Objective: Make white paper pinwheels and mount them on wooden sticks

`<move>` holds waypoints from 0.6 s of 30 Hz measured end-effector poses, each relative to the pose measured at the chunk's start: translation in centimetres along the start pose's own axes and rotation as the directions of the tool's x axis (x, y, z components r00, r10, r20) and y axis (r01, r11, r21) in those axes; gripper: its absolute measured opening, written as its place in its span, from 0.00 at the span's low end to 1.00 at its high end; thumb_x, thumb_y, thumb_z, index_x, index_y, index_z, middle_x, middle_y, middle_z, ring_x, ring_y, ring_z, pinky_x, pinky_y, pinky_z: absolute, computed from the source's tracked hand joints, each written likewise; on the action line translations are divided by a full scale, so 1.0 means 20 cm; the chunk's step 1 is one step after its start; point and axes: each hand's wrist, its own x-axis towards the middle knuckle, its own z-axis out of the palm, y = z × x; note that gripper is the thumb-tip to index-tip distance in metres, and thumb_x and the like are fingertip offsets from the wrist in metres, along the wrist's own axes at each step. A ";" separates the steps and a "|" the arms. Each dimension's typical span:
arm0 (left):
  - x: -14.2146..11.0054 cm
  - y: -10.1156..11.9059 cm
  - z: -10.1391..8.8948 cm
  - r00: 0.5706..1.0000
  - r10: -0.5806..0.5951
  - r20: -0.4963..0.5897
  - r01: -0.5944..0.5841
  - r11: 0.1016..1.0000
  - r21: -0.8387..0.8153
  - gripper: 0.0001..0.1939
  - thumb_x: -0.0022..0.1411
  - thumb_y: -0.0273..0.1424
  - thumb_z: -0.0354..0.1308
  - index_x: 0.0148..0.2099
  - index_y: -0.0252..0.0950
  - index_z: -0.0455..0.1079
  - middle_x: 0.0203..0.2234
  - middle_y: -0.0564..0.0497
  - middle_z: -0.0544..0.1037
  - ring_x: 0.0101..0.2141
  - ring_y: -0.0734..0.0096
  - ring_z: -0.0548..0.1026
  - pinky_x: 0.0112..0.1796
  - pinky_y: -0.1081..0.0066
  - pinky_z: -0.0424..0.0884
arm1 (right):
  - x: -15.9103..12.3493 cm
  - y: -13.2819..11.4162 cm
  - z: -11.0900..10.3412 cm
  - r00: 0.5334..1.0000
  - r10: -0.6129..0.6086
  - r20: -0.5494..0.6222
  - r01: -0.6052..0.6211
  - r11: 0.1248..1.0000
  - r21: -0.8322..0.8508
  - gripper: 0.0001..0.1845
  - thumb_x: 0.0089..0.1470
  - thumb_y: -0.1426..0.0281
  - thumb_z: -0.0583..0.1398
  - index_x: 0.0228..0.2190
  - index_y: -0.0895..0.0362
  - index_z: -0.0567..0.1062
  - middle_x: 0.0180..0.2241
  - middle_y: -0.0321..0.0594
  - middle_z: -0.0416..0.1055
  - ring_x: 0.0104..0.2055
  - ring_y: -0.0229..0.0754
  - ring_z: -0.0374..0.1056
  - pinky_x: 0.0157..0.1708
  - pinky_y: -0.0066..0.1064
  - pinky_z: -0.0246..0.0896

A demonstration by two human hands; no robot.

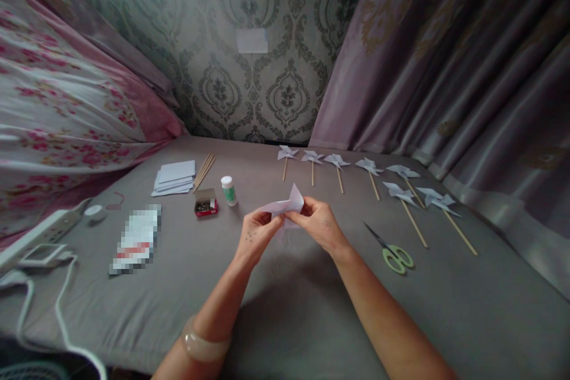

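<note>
Folded white paper, held between two hands above a grey cloth

Item 1: white paper piece (pixel 295 199), folded, one pointed flap standing up. Location: between the hands, raised over the grey cloth (pixel 307 314), nearer the wearer than the row of pinwheels.

Item 2: left hand (pixel 257 234). Grip: thumb and fingers pinching the paper's left part.

Item 3: right hand (pixel 323 225). Grip: thumb and fingers pinching the right part, thumbs close together at the lower edge. Whether a fastener sits under the thumbs cannot be told.

Step in hand, by judgement: shaping the paper, its corners apparently being brought inward. The next move seems to call for one hand keeping the folds pinched at the middle, leaving the other free.

Surroundings, left: stack of white sheets (pixel 177 172); bundle of wooden sticks (pixel 204 173) just beside it; open red box (pixel 207 212) of small pieces, too small to identify; white bottle with green label (pixel 228 192).

Surroundings, right: seven paper pinwheels (pixel 399 192) on sticks, laid flat; scissors (pixel 398 258) with green handles, lying near the pinwheels, blades slightly parted or closed, unclear.
</note>
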 end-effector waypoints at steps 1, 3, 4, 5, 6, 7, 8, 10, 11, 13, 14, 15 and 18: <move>0.00 0.00 0.00 1.000 -0.005 0.012 0.005 1.000 0.010 0.17 0.42 0.37 0.70 0.35 0.33 0.79 0.29 0.47 0.81 0.32 0.66 0.76 0.37 0.70 0.70 | 0.00 0.01 -0.01 1.000 0.024 0.020 -0.024 1.000 0.013 0.18 0.36 0.61 0.68 0.29 0.58 0.77 0.29 0.40 0.77 0.30 0.41 0.70 0.32 0.32 0.65; 0.01 -0.02 -0.01 0.999 -0.021 0.041 0.019 0.999 0.034 0.17 0.42 0.38 0.70 0.34 0.33 0.79 0.27 0.47 0.81 0.31 0.66 0.76 0.35 0.70 0.70 | 0.00 0.03 -0.02 0.997 0.070 0.032 -0.071 0.997 0.033 0.18 0.35 0.60 0.69 0.27 0.59 0.78 0.26 0.39 0.76 0.27 0.40 0.69 0.30 0.31 0.63; 0.01 -0.03 -0.01 0.998 -0.031 0.053 0.029 0.998 0.048 0.17 0.42 0.38 0.70 0.34 0.33 0.79 0.27 0.47 0.81 0.31 0.66 0.76 0.34 0.71 0.70 | 0.01 0.04 -0.03 0.995 0.089 0.034 -0.090 0.995 0.042 0.18 0.34 0.60 0.69 0.27 0.59 0.78 0.25 0.38 0.76 0.26 0.39 0.68 0.29 0.30 0.62; 0.02 -0.04 -0.02 0.997 -0.042 0.061 0.039 0.997 0.061 0.17 0.42 0.38 0.70 0.34 0.33 0.79 0.27 0.47 0.81 0.30 0.66 0.76 0.33 0.71 0.70 | 0.01 0.05 -0.04 0.994 0.106 0.034 -0.108 0.993 0.050 0.18 0.33 0.60 0.69 0.27 0.59 0.79 0.25 0.38 0.76 0.25 0.38 0.68 0.28 0.29 0.61; 0.03 -0.05 -0.02 0.996 -0.052 0.066 0.048 0.996 0.072 0.17 0.42 0.38 0.70 0.34 0.33 0.79 0.27 0.47 0.81 0.29 0.66 0.76 0.33 0.71 0.70 | 0.01 0.05 -0.04 0.992 0.120 0.033 -0.122 0.991 0.060 0.18 0.32 0.60 0.70 0.26 0.59 0.79 0.24 0.37 0.75 0.25 0.37 0.67 0.27 0.29 0.61; 0.03 -0.06 -0.02 0.996 -0.060 0.067 0.055 0.995 0.081 0.17 0.42 0.37 0.70 0.34 0.32 0.79 0.28 0.47 0.81 0.29 0.66 0.76 0.32 0.72 0.69 | 0.01 0.06 -0.05 0.991 0.132 0.028 -0.134 0.988 0.072 0.18 0.31 0.60 0.70 0.25 0.59 0.79 0.24 0.37 0.75 0.25 0.37 0.67 0.28 0.28 0.60; 0.04 -0.07 -0.03 0.996 -0.068 0.064 0.062 0.994 0.089 0.17 0.41 0.37 0.70 0.34 0.32 0.79 0.28 0.47 0.81 0.28 0.67 0.75 0.31 0.72 0.69 | 0.01 0.07 -0.05 0.989 0.144 0.022 -0.145 0.986 0.086 0.18 0.31 0.61 0.70 0.25 0.59 0.79 0.24 0.37 0.76 0.25 0.36 0.66 0.28 0.28 0.60; 0.05 -0.09 -0.03 0.994 -0.086 0.064 0.079 0.992 0.098 0.18 0.41 0.37 0.70 0.35 0.32 0.80 0.28 0.46 0.81 0.28 0.68 0.75 0.31 0.73 0.68 | 0.01 0.09 -0.06 0.986 0.169 0.008 -0.168 0.979 0.111 0.18 0.28 0.61 0.71 0.24 0.59 0.79 0.24 0.37 0.76 0.24 0.35 0.66 0.29 0.28 0.60; 0.05 -0.10 -0.04 0.993 -0.099 0.067 0.092 0.991 0.102 0.18 0.41 0.37 0.70 0.35 0.32 0.80 0.27 0.46 0.81 0.27 0.68 0.75 0.31 0.73 0.68 | 0.01 0.10 -0.06 0.983 0.182 0.001 -0.181 0.976 0.118 0.19 0.27 0.62 0.71 0.24 0.59 0.79 0.24 0.37 0.76 0.24 0.35 0.66 0.29 0.28 0.60; 0.05 -0.11 -0.04 0.989 -0.128 0.068 0.120 0.987 0.105 0.17 0.40 0.36 0.70 0.34 0.32 0.80 0.27 0.46 0.81 0.27 0.69 0.74 0.31 0.73 0.68 | 0.01 0.13 -0.06 0.978 0.209 -0.013 -0.206 0.971 0.123 0.19 0.25 0.62 0.72 0.23 0.59 0.79 0.23 0.37 0.76 0.24 0.35 0.66 0.28 0.28 0.60; 0.06 -0.12 -0.04 0.988 -0.142 0.066 0.135 0.986 0.103 0.16 0.40 0.35 0.70 0.33 0.32 0.80 0.26 0.46 0.81 0.27 0.69 0.74 0.31 0.73 0.67 | 0.01 0.14 -0.06 0.975 0.221 -0.019 -0.217 0.968 0.124 0.20 0.24 0.62 0.72 0.23 0.59 0.79 0.23 0.37 0.76 0.24 0.35 0.66 0.28 0.28 0.60; 0.06 -0.13 -0.05 0.986 -0.156 0.061 0.149 0.984 0.099 0.16 0.39 0.35 0.70 0.32 0.31 0.80 0.26 0.46 0.81 0.26 0.69 0.74 0.30 0.73 0.67 | 0.01 0.15 -0.06 0.972 0.232 -0.026 -0.227 0.966 0.126 0.20 0.23 0.62 0.72 0.23 0.59 0.79 0.23 0.37 0.76 0.23 0.35 0.66 0.27 0.28 0.60; 0.08 -0.15 -0.06 0.978 -0.202 0.057 0.196 0.976 0.098 0.15 0.38 0.33 0.70 0.31 0.31 0.80 0.25 0.45 0.81 0.26 0.69 0.74 0.30 0.73 0.66 | 0.02 0.19 -0.06 0.967 0.251 -0.034 -0.245 0.960 0.135 0.21 0.22 0.61 0.73 0.23 0.60 0.78 0.22 0.38 0.76 0.23 0.36 0.66 0.27 0.28 0.60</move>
